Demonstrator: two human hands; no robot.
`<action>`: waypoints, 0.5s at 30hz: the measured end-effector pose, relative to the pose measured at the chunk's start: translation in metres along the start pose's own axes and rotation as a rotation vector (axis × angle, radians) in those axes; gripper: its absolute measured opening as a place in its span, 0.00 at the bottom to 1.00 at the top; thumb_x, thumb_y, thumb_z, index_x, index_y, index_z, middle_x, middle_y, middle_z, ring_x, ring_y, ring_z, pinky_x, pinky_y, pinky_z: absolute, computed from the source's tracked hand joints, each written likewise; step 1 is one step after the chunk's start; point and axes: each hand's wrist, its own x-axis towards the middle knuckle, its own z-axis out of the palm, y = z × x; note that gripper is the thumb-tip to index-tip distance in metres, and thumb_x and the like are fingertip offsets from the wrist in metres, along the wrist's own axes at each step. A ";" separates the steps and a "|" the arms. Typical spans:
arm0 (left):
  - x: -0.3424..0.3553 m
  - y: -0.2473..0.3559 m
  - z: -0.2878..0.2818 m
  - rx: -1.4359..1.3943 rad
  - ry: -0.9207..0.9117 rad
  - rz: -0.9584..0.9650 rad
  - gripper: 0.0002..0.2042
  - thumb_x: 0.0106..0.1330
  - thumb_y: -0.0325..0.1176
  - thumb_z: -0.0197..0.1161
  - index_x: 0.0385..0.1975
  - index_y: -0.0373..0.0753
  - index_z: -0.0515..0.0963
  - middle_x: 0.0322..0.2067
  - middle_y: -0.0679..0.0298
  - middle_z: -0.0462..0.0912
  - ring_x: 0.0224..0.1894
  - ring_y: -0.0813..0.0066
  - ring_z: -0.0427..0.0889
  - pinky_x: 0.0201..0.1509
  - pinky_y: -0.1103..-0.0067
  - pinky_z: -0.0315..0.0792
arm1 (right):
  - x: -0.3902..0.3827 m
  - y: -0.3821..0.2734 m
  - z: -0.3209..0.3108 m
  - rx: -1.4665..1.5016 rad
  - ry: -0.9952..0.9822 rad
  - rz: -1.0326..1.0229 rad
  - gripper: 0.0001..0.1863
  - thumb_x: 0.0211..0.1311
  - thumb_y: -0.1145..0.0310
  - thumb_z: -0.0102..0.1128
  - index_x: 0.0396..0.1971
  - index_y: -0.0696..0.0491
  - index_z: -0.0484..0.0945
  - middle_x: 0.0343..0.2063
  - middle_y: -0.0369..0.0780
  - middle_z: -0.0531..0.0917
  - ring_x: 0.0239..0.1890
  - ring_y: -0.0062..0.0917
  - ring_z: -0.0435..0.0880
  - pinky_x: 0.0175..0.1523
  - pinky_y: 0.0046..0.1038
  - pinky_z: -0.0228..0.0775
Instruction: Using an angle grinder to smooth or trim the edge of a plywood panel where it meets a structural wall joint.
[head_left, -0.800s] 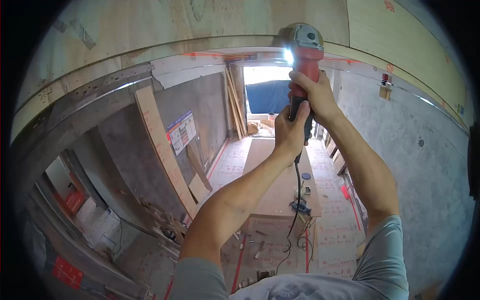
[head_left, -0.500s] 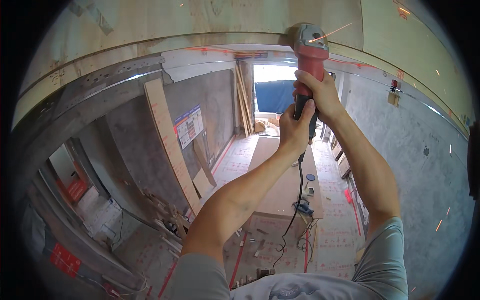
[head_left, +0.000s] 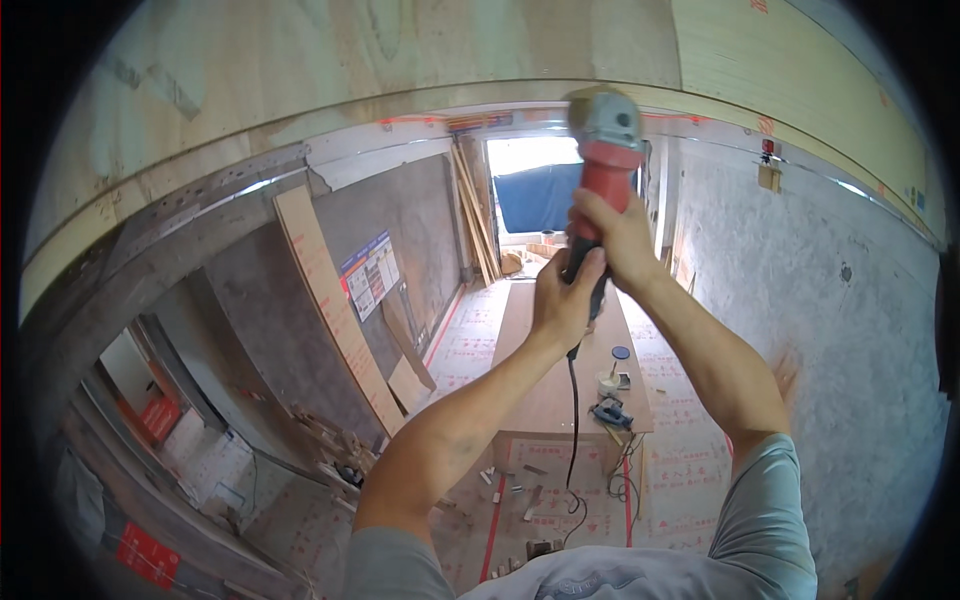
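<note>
A red and black angle grinder [head_left: 607, 178] with a silver head is held up at arm's length, its yellowish disc blurred. My right hand [head_left: 628, 243] wraps round the red body from the right. Lower down, my left hand [head_left: 563, 303] grips the black rear handle. The grinder's head is just below the lower edge of the plywood panelling [head_left: 400, 45] overhead; I cannot tell whether the disc touches it. A black cable [head_left: 574, 420] hangs from the handle down toward the floor.
Below stands a long wooden worktable [head_left: 520, 400] with a blue power tool [head_left: 610, 412] and a small tub [head_left: 608, 382]. A tall board [head_left: 335, 300] leans on the left wall. Scraps and cables lie on the covered floor. A blue sheet [head_left: 538, 198] hangs at the far opening.
The grinder, with both hands on it, has come down and slightly left, away from the panel edge. The flying sparks no longer show.
</note>
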 end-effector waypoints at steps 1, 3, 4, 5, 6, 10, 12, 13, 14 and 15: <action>-0.004 -0.001 0.000 -0.008 0.036 0.029 0.22 0.75 0.56 0.58 0.40 0.39 0.74 0.23 0.64 0.78 0.19 0.78 0.79 0.17 0.81 0.71 | 0.000 0.004 0.002 0.002 -0.044 -0.009 0.15 0.63 0.66 0.68 0.42 0.57 0.72 0.27 0.40 0.80 0.26 0.24 0.81 0.33 0.28 0.77; -0.005 -0.004 -0.009 -0.012 0.088 0.027 0.21 0.75 0.56 0.58 0.40 0.40 0.74 0.23 0.64 0.79 0.19 0.77 0.79 0.17 0.81 0.71 | 0.007 0.013 0.011 -0.038 -0.099 -0.033 0.16 0.63 0.66 0.69 0.43 0.57 0.73 0.27 0.38 0.80 0.26 0.23 0.81 0.34 0.27 0.77; -0.004 0.001 -0.013 -0.021 0.100 0.046 0.21 0.75 0.56 0.58 0.42 0.40 0.73 0.24 0.63 0.79 0.19 0.77 0.79 0.17 0.80 0.71 | 0.010 0.010 0.018 -0.043 -0.116 -0.046 0.17 0.62 0.66 0.69 0.44 0.57 0.73 0.27 0.38 0.80 0.27 0.23 0.81 0.34 0.27 0.77; -0.003 0.005 -0.015 -0.010 0.132 0.066 0.22 0.76 0.57 0.56 0.42 0.39 0.73 0.24 0.62 0.79 0.19 0.76 0.79 0.18 0.80 0.71 | 0.014 0.008 0.025 -0.048 -0.134 -0.058 0.17 0.62 0.66 0.70 0.44 0.57 0.73 0.28 0.38 0.80 0.27 0.23 0.81 0.34 0.26 0.77; -0.002 0.012 -0.016 -0.040 0.147 0.067 0.22 0.75 0.56 0.58 0.41 0.39 0.73 0.23 0.64 0.78 0.18 0.78 0.78 0.17 0.81 0.70 | 0.020 0.004 0.032 -0.060 -0.157 -0.037 0.18 0.62 0.64 0.70 0.44 0.58 0.74 0.28 0.38 0.81 0.27 0.22 0.81 0.35 0.26 0.77; 0.010 0.031 -0.029 -0.086 0.179 0.097 0.21 0.74 0.55 0.60 0.38 0.39 0.74 0.21 0.66 0.78 0.16 0.79 0.78 0.15 0.82 0.69 | 0.036 -0.007 0.054 -0.101 -0.176 -0.020 0.17 0.62 0.62 0.70 0.41 0.58 0.76 0.28 0.38 0.81 0.27 0.22 0.81 0.34 0.28 0.76; 0.015 0.036 -0.034 -0.067 0.226 0.107 0.23 0.72 0.56 0.61 0.37 0.38 0.76 0.21 0.65 0.78 0.15 0.79 0.77 0.14 0.81 0.68 | 0.050 -0.001 0.059 -0.111 -0.183 -0.052 0.18 0.62 0.62 0.70 0.42 0.58 0.76 0.28 0.38 0.81 0.27 0.22 0.81 0.34 0.28 0.76; 0.018 0.035 -0.032 -0.079 0.229 0.117 0.24 0.72 0.57 0.62 0.37 0.38 0.76 0.21 0.66 0.77 0.15 0.78 0.77 0.14 0.81 0.68 | 0.052 -0.003 0.060 -0.135 -0.168 -0.085 0.18 0.62 0.62 0.70 0.42 0.58 0.76 0.28 0.38 0.81 0.27 0.23 0.81 0.33 0.28 0.76; 0.022 0.034 -0.030 -0.087 0.225 0.118 0.24 0.71 0.57 0.62 0.37 0.37 0.76 0.21 0.66 0.77 0.15 0.79 0.77 0.13 0.81 0.68 | 0.052 -0.007 0.056 -0.117 -0.181 -0.026 0.19 0.62 0.62 0.70 0.44 0.58 0.75 0.27 0.39 0.81 0.26 0.23 0.81 0.32 0.28 0.76; 0.023 0.037 -0.029 -0.091 0.221 0.119 0.24 0.71 0.58 0.62 0.37 0.37 0.76 0.21 0.66 0.77 0.15 0.79 0.77 0.13 0.81 0.69 | 0.053 -0.009 0.058 -0.117 -0.175 -0.050 0.20 0.62 0.61 0.70 0.45 0.57 0.73 0.28 0.39 0.81 0.25 0.24 0.81 0.31 0.29 0.76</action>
